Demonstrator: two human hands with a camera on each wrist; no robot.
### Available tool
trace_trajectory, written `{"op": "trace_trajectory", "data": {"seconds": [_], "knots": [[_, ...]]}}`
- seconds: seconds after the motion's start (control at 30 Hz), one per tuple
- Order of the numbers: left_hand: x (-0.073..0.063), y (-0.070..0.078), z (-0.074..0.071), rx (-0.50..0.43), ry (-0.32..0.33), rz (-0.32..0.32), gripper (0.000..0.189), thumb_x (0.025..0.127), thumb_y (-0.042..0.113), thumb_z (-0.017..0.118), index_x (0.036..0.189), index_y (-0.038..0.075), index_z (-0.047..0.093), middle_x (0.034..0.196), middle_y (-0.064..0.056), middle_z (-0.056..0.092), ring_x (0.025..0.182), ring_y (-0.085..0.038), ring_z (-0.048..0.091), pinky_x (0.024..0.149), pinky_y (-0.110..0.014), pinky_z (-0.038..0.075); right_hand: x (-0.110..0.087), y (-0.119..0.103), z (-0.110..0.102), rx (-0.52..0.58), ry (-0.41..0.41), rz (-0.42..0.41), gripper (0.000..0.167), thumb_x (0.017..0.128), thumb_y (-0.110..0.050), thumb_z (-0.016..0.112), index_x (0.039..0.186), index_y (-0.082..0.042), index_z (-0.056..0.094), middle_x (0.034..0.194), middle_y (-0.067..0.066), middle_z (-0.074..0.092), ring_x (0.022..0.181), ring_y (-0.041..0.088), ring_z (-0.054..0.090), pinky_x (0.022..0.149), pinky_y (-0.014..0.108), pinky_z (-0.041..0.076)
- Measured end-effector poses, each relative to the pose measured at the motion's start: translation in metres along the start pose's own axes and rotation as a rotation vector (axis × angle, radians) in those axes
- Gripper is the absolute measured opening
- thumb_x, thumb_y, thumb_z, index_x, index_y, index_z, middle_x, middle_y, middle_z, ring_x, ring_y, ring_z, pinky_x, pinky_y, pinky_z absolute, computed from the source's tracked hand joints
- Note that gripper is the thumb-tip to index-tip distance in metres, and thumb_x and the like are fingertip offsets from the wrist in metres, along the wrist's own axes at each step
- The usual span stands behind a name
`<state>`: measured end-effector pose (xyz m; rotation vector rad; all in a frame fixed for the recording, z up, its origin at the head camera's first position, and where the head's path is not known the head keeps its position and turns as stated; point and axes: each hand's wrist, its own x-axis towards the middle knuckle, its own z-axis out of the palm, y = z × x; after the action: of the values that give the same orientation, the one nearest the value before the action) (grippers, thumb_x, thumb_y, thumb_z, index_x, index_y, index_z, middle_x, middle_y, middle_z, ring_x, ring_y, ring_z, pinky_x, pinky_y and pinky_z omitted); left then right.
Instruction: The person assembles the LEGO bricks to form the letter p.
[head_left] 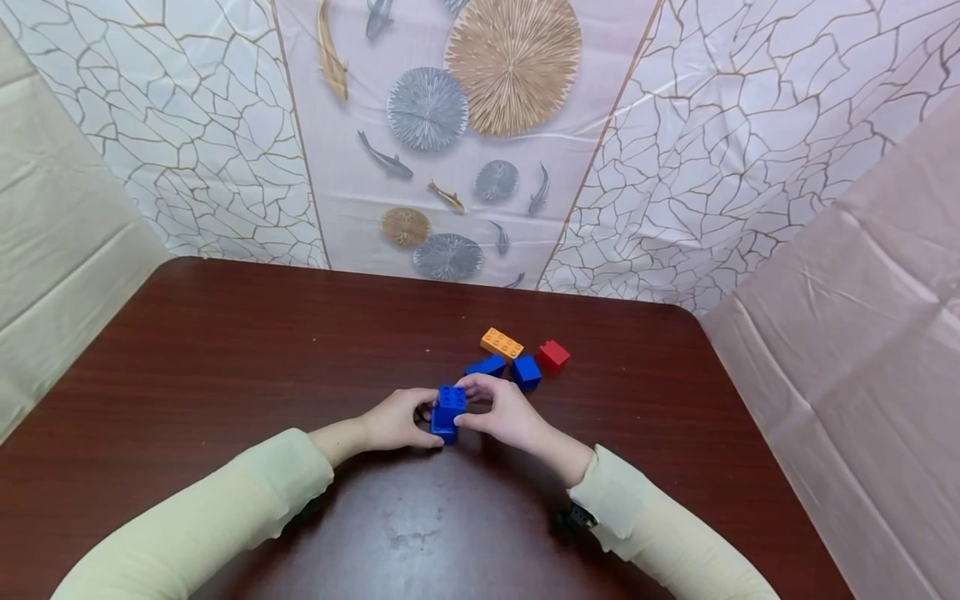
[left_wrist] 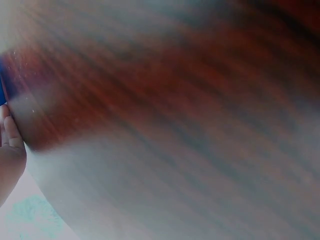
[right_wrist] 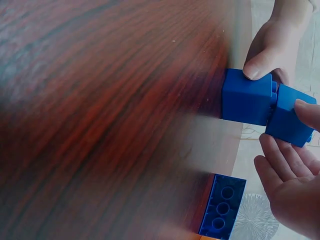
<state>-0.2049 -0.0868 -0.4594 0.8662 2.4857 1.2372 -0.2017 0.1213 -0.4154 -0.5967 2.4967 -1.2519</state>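
Observation:
Near the middle of the table, my right hand (head_left: 508, 413) pinches a blue toy building brick (head_left: 451, 400) between thumb and fingers. Under it, a second blue brick (right_wrist: 246, 97) stands on the tabletop, gripped by my left hand (head_left: 396, 420) with the thumb on its near side. In the right wrist view the upper brick sits tilted on the lower one, and some of the lower brick's studs show in the gap between them. Only a sliver of the bricks and part of a hand (left_wrist: 11, 135) appear in the left wrist view.
Just beyond my right hand lie an orange brick (head_left: 502, 343), a red brick (head_left: 553, 356) and two more blue bricks, one on its side (head_left: 486, 367) and another beside it (head_left: 526, 372). Patterned cloth walls (head_left: 360, 233) rise behind the dark wooden table (head_left: 225, 358).

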Motion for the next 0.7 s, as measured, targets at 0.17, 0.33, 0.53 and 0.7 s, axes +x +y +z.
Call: {"op": "trace_trajectory", "data": {"seconds": [0.17, 0.33, 0.53, 0.7], "knots": [[0.0004, 0.0003, 0.0000, 0.004, 0.003, 0.005, 0.035, 0.072, 0.022, 0.079, 0.098, 0.008, 0.059, 0.087, -0.001, 0.063, 0.081, -0.009, 0.056, 0.074, -0.020, 0.048, -0.0008, 0.0013, 0.0007, -0.015, 0.003, -0.021, 0.035, 0.081, -0.014, 0.072, 0.114, -0.009, 0.060, 0.109, 0.008, 0.066, 0.103, 0.024, 0.062, 0.094, 0.042, 0.049], [0.0002, 0.0008, -0.0002, 0.003, -0.001, 0.003, 0.037, 0.073, 0.022, 0.079, 0.100, 0.007, 0.059, 0.088, -0.002, 0.063, 0.081, -0.009, 0.056, 0.074, -0.020, 0.048, -0.0017, 0.0016, 0.0006, -0.019, -0.007, -0.027, 0.036, 0.082, -0.015, 0.072, 0.115, -0.010, 0.059, 0.110, 0.008, 0.066, 0.103, 0.024, 0.061, 0.094, 0.042, 0.049], [0.0004, 0.0000, 0.0001, -0.002, -0.011, -0.011, 0.044, 0.073, 0.022, 0.079, 0.108, 0.005, 0.060, 0.090, -0.003, 0.065, 0.081, -0.009, 0.056, 0.073, -0.020, 0.048, -0.0018, 0.0011, 0.0013, -0.030, -0.039, -0.049, 0.036, 0.083, -0.016, 0.071, 0.116, -0.010, 0.059, 0.110, 0.007, 0.066, 0.104, 0.023, 0.061, 0.094, 0.041, 0.049], [0.0005, 0.0008, -0.0006, 0.003, -0.015, -0.018, 0.046, 0.073, 0.022, 0.079, 0.110, 0.004, 0.059, 0.092, -0.003, 0.065, 0.081, -0.009, 0.056, 0.074, -0.020, 0.049, -0.0015, 0.0011, 0.0018, -0.032, -0.045, -0.056, 0.035, 0.083, -0.015, 0.071, 0.116, -0.011, 0.059, 0.109, 0.006, 0.066, 0.103, 0.021, 0.061, 0.095, 0.041, 0.048]]}}
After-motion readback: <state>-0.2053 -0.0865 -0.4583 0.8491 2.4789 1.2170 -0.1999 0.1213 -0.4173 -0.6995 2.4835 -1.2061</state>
